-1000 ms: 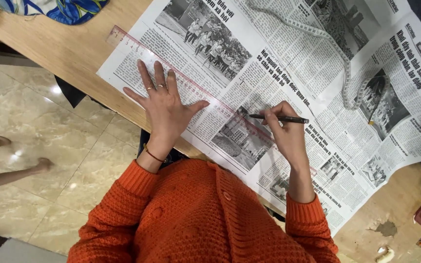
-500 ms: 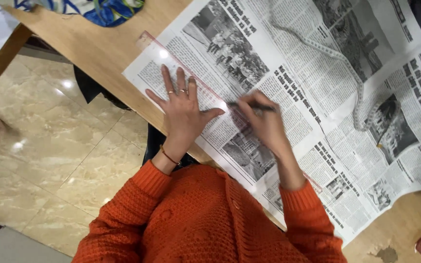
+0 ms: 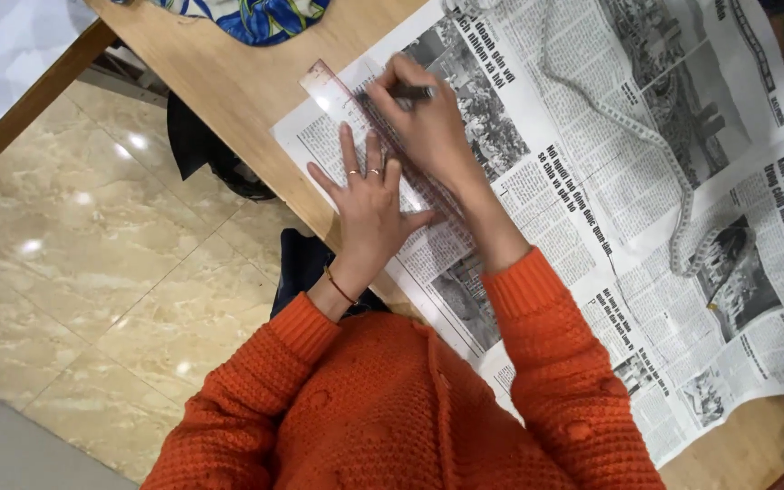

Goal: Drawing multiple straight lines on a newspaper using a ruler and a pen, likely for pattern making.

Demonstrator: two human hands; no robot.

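Observation:
A large newspaper sheet (image 3: 592, 181) lies spread over a wooden table (image 3: 229, 82). A clear pinkish ruler (image 3: 338, 86) rests slantwise on its left part. My left hand (image 3: 369, 204) presses flat on the ruler and paper, fingers spread, rings on two fingers. My right hand (image 3: 424, 127) grips a dark pen (image 3: 410, 92) with its tip against the ruler's edge near the ruler's far end. Orange knitted sleeves cover both arms.
A white measuring tape (image 3: 655, 145) curls across the newspaper's right side. Blue patterned cloth (image 3: 256, 14) lies at the table's far edge. Beige tiled floor (image 3: 93, 272) spreads to the left, with a dark object (image 3: 201, 145) under the table.
My right hand has slid the pen along the ruler from its near end to its far end. The left hand has stayed pressed on the ruler. The view has shifted.

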